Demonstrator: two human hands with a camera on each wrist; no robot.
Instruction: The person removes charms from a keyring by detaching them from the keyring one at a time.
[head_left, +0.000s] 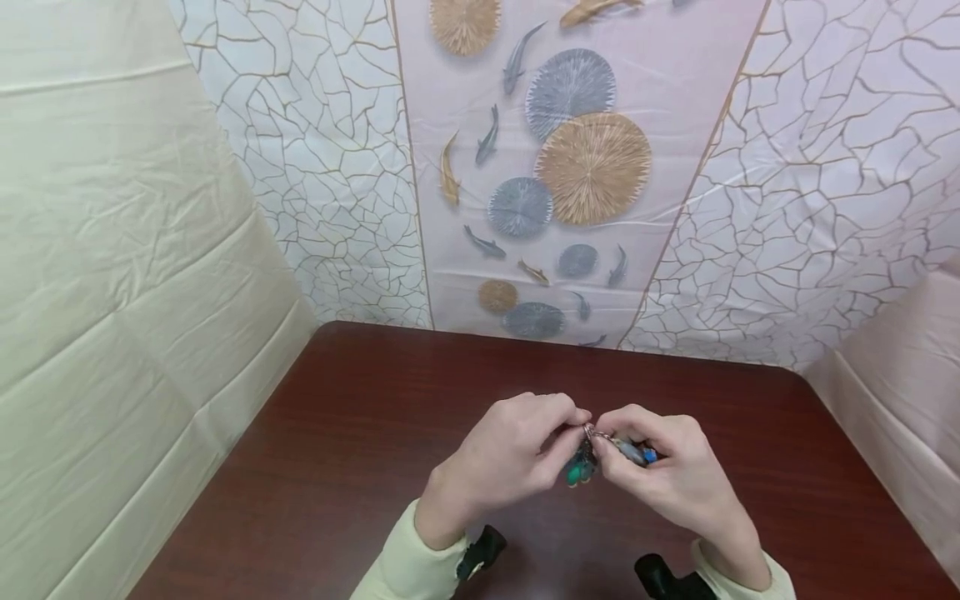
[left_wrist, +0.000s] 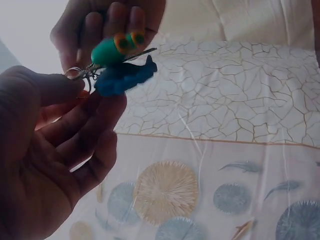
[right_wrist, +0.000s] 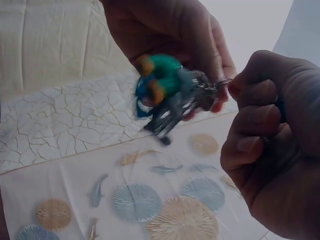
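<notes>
Above the table both hands meet at a bunch of keychains. My left hand (head_left: 510,446) pinches a metal key ring (head_left: 588,432) between thumb and forefinger. From it hang a green charm with orange ends (left_wrist: 106,52), a blue charm (left_wrist: 122,80) and a dark metal piece (right_wrist: 172,112), blurred in the right wrist view. My right hand (head_left: 671,467) pinches a keychain joined at the ring; its grey and blue charm (head_left: 632,452) lies between thumb and curled fingers, partly hidden. Whether the two sets of rings are linked, I cannot tell.
Below the hands lies a dark red-brown table (head_left: 360,467) with rounded far corners. Behind it hangs a patterned cloth (head_left: 345,167) with fish and round leaf shapes. Cream cloth (head_left: 112,292) covers the left side. Black straps and mounts (head_left: 483,550) sit at the wrists.
</notes>
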